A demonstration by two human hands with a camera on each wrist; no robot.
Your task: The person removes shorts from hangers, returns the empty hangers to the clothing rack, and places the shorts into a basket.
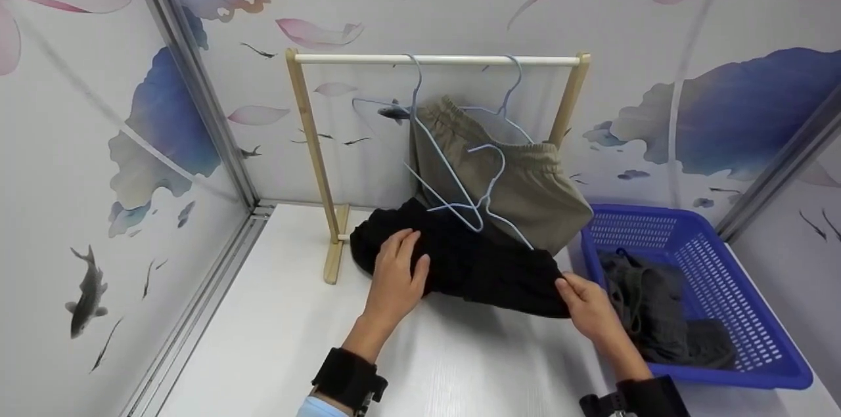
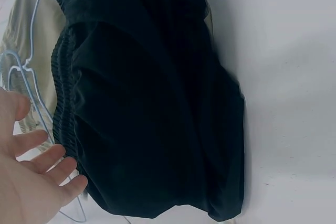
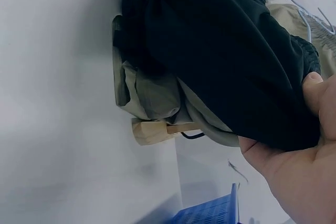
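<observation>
In the head view, my right hand (image 1: 591, 308) pinches the black garment (image 1: 473, 266) over the table (image 1: 263, 325); I seem to be fitting it to a loose hanger (image 1: 486, 199). The blue basket (image 1: 742, 375) contains dark grey clothing (image 1: 647, 302). In the left wrist view, my left hand (image 2: 31, 174) has loosely spread fingers beside the waistband (image 2: 63, 93). In the right wrist view, my thumb (image 3: 314, 85) presses the cloth; next, I think, the waistband needs stretching.

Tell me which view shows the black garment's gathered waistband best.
Left wrist view: the gathered waistband shows clear ruffles along a long stretch. The right wrist view shows only short parts; in the head view, its gathers hardly stand out.
</observation>
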